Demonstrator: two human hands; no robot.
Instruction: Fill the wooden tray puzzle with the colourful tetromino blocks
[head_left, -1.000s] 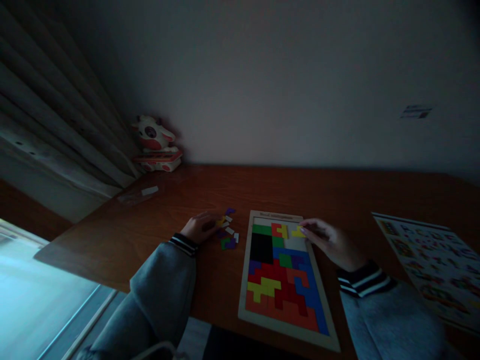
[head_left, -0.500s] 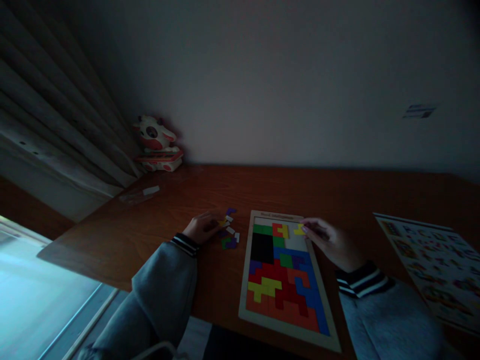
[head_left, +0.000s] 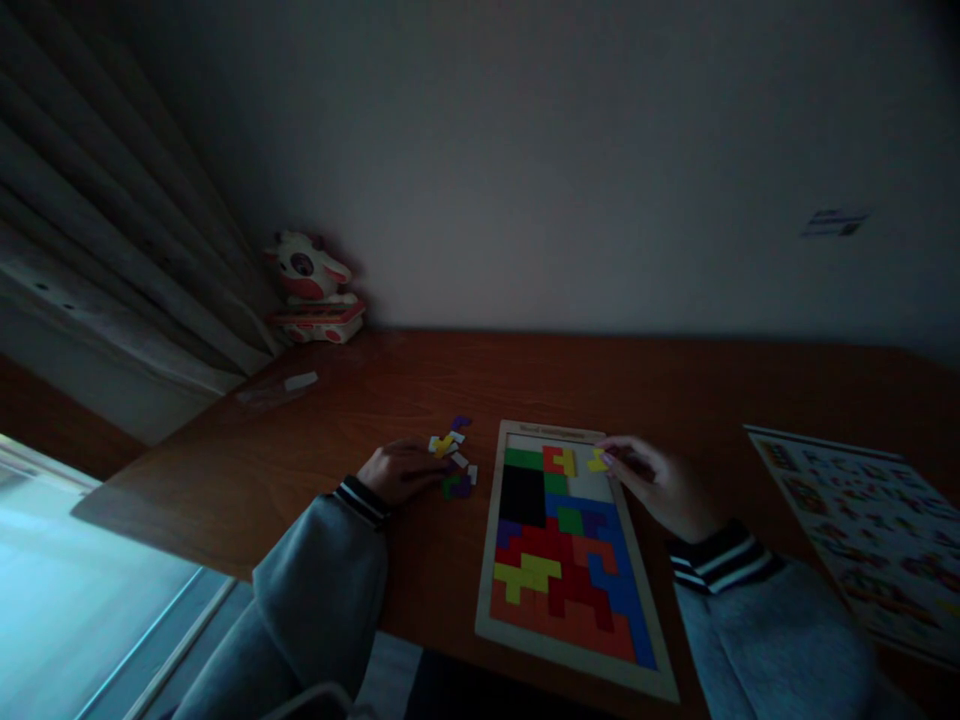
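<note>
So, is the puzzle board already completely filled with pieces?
No, the puzzle board has a bare patch near its far end, where the right hand touches a yellow piece.

glossy wooden table (head_left: 600, 380), wood-framed puzzle board (head_left: 486, 590)

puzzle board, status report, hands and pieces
Left hand flat by loose pieces. Right hand fingertips on yellow piece in puzzle board. Nothing blocking the open gap.

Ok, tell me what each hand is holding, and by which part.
The right hand has its fingertips on the near right edge of a yellow piece lying in the puzzle tray. The left hand rests beside the loose pieces, gripping nothing visible.
</note>
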